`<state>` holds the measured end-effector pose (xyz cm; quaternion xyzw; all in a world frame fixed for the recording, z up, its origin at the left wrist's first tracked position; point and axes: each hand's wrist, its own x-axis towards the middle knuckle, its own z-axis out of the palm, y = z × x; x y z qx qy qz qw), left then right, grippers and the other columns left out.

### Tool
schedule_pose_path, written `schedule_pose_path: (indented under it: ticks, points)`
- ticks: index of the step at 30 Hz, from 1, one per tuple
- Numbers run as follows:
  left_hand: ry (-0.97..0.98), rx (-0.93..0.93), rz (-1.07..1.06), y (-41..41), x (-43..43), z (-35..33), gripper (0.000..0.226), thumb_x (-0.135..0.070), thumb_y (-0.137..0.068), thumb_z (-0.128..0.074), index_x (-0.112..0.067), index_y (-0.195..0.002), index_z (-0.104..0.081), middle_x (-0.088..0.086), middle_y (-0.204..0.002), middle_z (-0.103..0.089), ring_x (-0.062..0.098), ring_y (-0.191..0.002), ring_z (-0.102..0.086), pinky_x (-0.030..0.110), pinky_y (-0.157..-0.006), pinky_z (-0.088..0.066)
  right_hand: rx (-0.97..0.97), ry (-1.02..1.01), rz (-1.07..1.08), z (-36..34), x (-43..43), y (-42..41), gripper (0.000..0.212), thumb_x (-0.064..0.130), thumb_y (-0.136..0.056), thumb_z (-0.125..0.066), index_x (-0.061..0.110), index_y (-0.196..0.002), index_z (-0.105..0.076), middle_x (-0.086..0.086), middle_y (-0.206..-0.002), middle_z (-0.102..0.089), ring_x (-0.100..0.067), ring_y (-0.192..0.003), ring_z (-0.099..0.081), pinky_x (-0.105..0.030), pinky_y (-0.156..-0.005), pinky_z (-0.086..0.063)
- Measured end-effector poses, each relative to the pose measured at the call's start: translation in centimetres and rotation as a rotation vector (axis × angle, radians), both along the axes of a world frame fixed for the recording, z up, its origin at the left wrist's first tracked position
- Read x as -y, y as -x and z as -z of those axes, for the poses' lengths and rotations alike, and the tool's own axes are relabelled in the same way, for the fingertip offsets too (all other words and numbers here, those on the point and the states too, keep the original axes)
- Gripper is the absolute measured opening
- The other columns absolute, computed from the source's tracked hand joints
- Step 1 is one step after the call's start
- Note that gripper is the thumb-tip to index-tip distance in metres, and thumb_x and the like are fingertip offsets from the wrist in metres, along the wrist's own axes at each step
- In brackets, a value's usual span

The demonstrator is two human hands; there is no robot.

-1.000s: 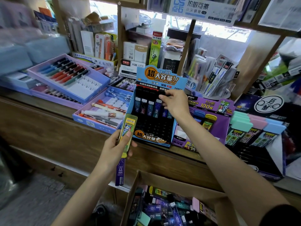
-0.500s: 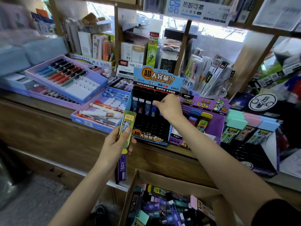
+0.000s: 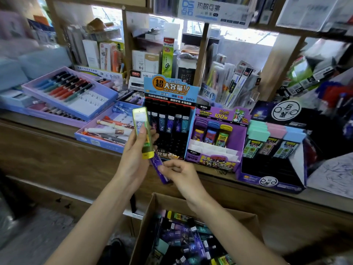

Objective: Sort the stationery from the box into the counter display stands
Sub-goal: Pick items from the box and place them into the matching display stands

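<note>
My left hand [image 3: 133, 155] grips a yellow-green lead case [image 3: 143, 131] upright in front of the counter, together with a purple lead case [image 3: 159, 169] that sticks out below it. My right hand [image 3: 179, 175] pinches the lower part of that purple case. Behind them stands the black and blue display stand [image 3: 170, 123] with a row of dark lead cases in its top slots. To its right is a purple display stand [image 3: 215, 142] with three coloured cases. The cardboard box [image 3: 150, 217] below the counter holds several more cases.
Purple and blue pen trays [image 3: 70, 96] lie on the wooden counter [image 3: 47, 131] at the left. A dark stand with pastel erasers [image 3: 275, 136] sits at the right. Shelves crowded with packaged stationery [image 3: 168, 56] rise behind the counter.
My right hand has come down from the top row of the black stand to the purple case under my left hand. My left hand has risen a little.
</note>
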<state>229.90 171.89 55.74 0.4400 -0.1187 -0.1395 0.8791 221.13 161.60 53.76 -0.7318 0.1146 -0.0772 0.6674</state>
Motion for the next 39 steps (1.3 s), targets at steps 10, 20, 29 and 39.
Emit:
schedule_pose_path:
  ticks: [10,20,29,39]
  points:
    - [-0.321,0.044,-0.05,1.6,-0.2,1.8,0.013,-0.025,-0.091,-0.056,-0.019,-0.095,-0.067,-0.004,-0.078,-0.07,0.011,-0.072,-0.064,0.023,-0.059,-0.05,0.08,-0.121,0.163,-1.5,2.6,1.2,0.012,0.014,-0.083,-0.07,0.024,-0.089,-0.066,0.005,-0.077,-0.069,-0.005,-0.071,-0.065,-0.013,-0.057,-0.047]
    - [-0.365,0.192,-0.021,2.5,0.0,1.4,0.039,-0.036,-0.073,-0.067,-0.013,-0.104,-0.062,-0.001,-0.086,-0.07,0.009,-0.08,-0.067,0.018,-0.064,-0.052,0.067,0.129,0.072,-1.7,0.8,0.3,0.01,0.019,-0.08,-0.073,0.024,-0.082,-0.064,0.003,-0.079,-0.063,-0.008,-0.075,-0.059,-0.018,-0.064,-0.048]
    - [-0.39,0.239,0.055,0.3,-1.4,1.3,0.036,-0.035,-0.073,-0.069,-0.02,-0.105,-0.063,-0.002,-0.09,-0.072,0.01,-0.083,-0.067,0.018,-0.067,-0.052,0.056,0.189,-0.014,-7.5,3.4,-3.4,0.019,0.024,-0.086,-0.067,0.013,-0.101,-0.063,-0.003,-0.093,-0.066,-0.014,-0.081,-0.066,-0.028,-0.073,-0.054]
    - [-0.45,0.195,-0.042,-2.3,-1.0,0.9,0.013,-0.017,-0.095,-0.053,-0.011,-0.105,-0.059,0.003,-0.083,-0.067,0.012,-0.071,-0.061,0.017,-0.053,-0.05,0.058,0.277,0.1,-12.4,6.8,-7.1,0.02,0.0,-0.082,-0.066,-0.001,-0.101,-0.059,-0.017,-0.097,-0.067,-0.018,-0.071,-0.063,-0.021,-0.06,-0.055]
